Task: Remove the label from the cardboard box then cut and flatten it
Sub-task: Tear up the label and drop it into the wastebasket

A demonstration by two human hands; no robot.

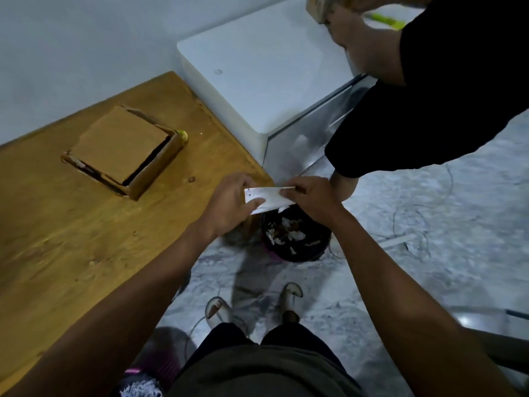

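While the box (121, 149) sits on the table (57, 239) at upper left of the frame, we see both hands at centre frame pinching the label (267, 197). Left hand (229, 206) clamps the label's left end, thumb on top, fingers underneath. Right hand (310, 197) clamps the right end, fingertips closed on the upper edge. The label looks folded or creased along its length; print too small to read.

We note the label hangs right above a dark bin (296, 239) on the floor, lower centre, already holding scraps. The bin stands just beside the table corner.

Progress, as we judge it: label removal looks done, since the label is off the box and in hand, well apart from it. Dropping it in the bin seems the step in hand. The box is not yet flattened: it still stands as a shallow box, top flap loose and tilted, dark gap along its right side. We cannot tell if any cuts are made. A small yellow-green object (183, 135) pokes out by the box's far right corner, maybe a cutter; too hidden to say.

So cutting and flattening are left, most of the task.

A second person (429, 81) in black stands at upper right by a white cabinet (257, 81), handling something else. Not part of our task.
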